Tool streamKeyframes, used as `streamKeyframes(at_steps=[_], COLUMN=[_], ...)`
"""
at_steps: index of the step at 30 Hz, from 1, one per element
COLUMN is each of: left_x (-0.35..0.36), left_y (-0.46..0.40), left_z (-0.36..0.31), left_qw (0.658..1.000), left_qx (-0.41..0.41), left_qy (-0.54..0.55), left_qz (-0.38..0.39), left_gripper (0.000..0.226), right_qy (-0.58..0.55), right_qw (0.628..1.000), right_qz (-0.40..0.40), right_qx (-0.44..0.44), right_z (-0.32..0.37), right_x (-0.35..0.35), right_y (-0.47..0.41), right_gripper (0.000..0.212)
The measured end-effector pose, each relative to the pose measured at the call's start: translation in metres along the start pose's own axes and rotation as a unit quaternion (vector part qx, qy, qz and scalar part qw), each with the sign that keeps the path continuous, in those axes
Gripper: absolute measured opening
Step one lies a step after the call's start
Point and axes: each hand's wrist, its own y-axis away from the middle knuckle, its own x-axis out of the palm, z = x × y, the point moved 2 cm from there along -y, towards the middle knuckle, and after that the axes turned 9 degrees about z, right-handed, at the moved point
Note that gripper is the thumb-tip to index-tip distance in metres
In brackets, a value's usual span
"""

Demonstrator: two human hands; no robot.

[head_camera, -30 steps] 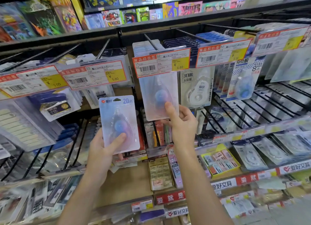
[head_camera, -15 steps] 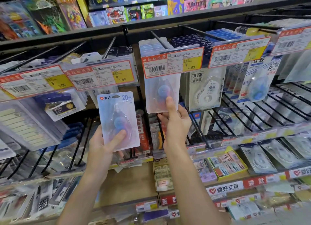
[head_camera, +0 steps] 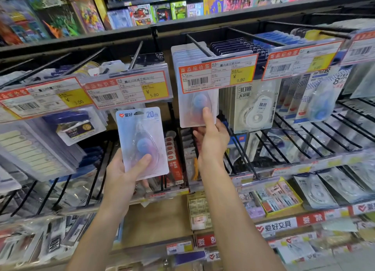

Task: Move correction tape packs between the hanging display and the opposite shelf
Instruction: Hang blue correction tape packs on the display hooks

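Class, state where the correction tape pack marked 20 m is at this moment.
In the head view, the 20 m pack sits left of centre, held by the left hand below the 5.80 price tag.

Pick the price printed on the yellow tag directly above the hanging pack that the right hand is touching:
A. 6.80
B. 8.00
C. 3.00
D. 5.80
A. The price tag over the hanging correction tape pack, where the right hand presses its thumb, reads 6.80; the tags reading 5.80 and 3.00 hang further left.
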Motion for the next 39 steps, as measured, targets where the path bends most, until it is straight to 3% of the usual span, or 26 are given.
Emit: streamKeyframes(at_steps=[5, 10, 13, 16, 19, 21, 24, 27, 30, 34, 39], left_x=[-0.002, -0.004, -0.004, -0.004, 0.001, 0.005, 0.015, 0.030, 0.047, 0.061, 0.070], left_y=[-0.001, 0.001, 0.004, 0.008, 0.014, 0.017, 0.022, 0.025, 0.027, 0.026, 0.022], left_z=[0.000, 0.004, 0.007, 0.006, 0.004, 0.005, 0.002, -0.006, -0.014, -0.026, -0.036], left_qw=[1.000, 1.000, 1.000, 1.000, 1.000, 1.000, 0.999, 0.996, 0.990, 0.984, 0.983], left_qx=[0.003, 0.000, -0.007, -0.008, -0.002, 0.002, 0.012, 0.028, 0.049, 0.073, 0.089], left_qy=[0.005, 0.011, 0.015, 0.019, 0.016, 0.014, 0.023, 0.012, 0.012, 0.007, 0.015], left_qz=[0.004, 0.008, 0.010, 0.013, 0.014, 0.024, 0.048, 0.089, 0.135, 0.161, 0.163], left_gripper=[0.044, 0.047, 0.052, 0.042, 0.039, 0.038, 0.049, 0.039, 0.032, 0.031, 0.031], right_qy=[0.014, 0.016, 0.080, 0.196, 0.425, 0.529, 0.658, 0.747, 0.780, 0.826, 0.835], right_qw=[1.000, 1.000, 0.997, 0.978, 0.892, 0.831, 0.734, 0.650, 0.615, 0.561, 0.544], right_qz=[-0.006, -0.007, 0.003, 0.056, 0.150, 0.164, 0.130, 0.068, 0.026, 0.052, 0.078], right_qx=[0.000, 0.017, 0.021, 0.036, -0.003, -0.048, -0.106, -0.121, -0.114, -0.028, 0.028], right_z=[-0.002, -0.005, -0.001, 0.013, 0.026, 0.037, 0.048, 0.054, 0.055, 0.047, 0.047], right_x=[0.001, -0.003, -0.012, -0.029, -0.049, -0.055, -0.069, -0.090, -0.109, -0.116, -0.114], right_y=[-0.005, -0.007, 0.002, 0.023, 0.040, 0.045, 0.037, 0.019, 0.009, 0.010, 0.007], right_gripper=[0.037, 0.059, 0.068, 0.052, 0.034, 0.021, 0.030, 0.047, 0.056, 0.067, 0.071])
